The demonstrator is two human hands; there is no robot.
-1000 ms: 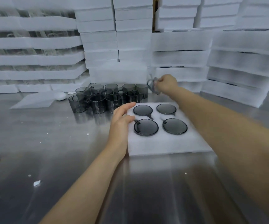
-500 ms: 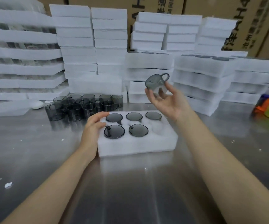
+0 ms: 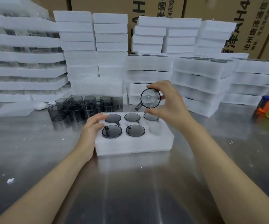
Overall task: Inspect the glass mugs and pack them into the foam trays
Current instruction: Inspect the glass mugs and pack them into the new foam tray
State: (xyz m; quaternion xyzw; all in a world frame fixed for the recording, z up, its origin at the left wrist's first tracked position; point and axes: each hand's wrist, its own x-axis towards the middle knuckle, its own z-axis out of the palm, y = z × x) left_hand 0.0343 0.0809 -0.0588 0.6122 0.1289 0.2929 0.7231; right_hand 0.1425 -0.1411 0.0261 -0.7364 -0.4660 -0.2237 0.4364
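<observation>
Nearest the viewer, the foam tray (image 3: 135,146) lies on the steel table (image 3: 130,191), and it is steadied at its left end by the left hand (image 3: 92,128), whose relaxed fingers rest flat on the foam and grip nothing. Five of the tray's six pockets are seen to be filled with smoked-glass mugs; the near right pocket (image 3: 157,129) is empty and is judged to be the destination. Just above the tray's far right corner, the mug in hand (image 3: 150,98) is held by the right hand (image 3: 167,102), pinched at the rim between thumb below and fingers above, mouth turned toward the camera and handle pointing down and to the left. Inspection is judged to be the step in hand, so the rim and base would best be checked against the pale foam behind, with the pinch kept on the rim and not on the handle. For seating, the mug should be lowered straight into the empty pocket, with its handle turned to suit the slot cut in the foam, as its neighbours' handles lie. Farther back, the unpacked mugs (image 3: 85,105) stand clustered, and beyond them rise the stacked foam trays (image 3: 82,46).
</observation>
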